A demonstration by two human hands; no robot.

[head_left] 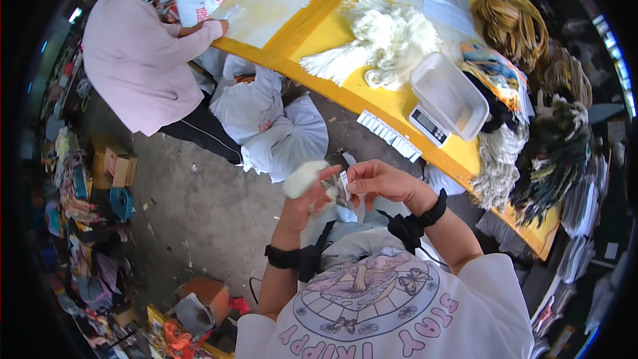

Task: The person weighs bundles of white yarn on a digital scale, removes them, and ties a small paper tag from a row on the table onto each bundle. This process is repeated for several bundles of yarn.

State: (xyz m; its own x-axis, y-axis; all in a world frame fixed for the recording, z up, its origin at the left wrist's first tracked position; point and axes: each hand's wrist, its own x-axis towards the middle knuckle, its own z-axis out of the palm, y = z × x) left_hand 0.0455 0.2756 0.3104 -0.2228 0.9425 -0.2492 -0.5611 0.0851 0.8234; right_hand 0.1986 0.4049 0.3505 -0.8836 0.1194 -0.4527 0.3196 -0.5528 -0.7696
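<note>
Hands meet above the lap: the left hand (307, 201) clutches a small cream yarn tuft (300, 178) while the right hand (380, 181) pinches a little white tag (345, 179) against it, apparently not yet fastened, with more white yarn (385, 40) waiting on the yellow desk (345, 86) beside a scale (430, 125).

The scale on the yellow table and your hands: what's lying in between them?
In the head view, a row of small white tags lies at the table edge, between the scale and the right hand.
</note>
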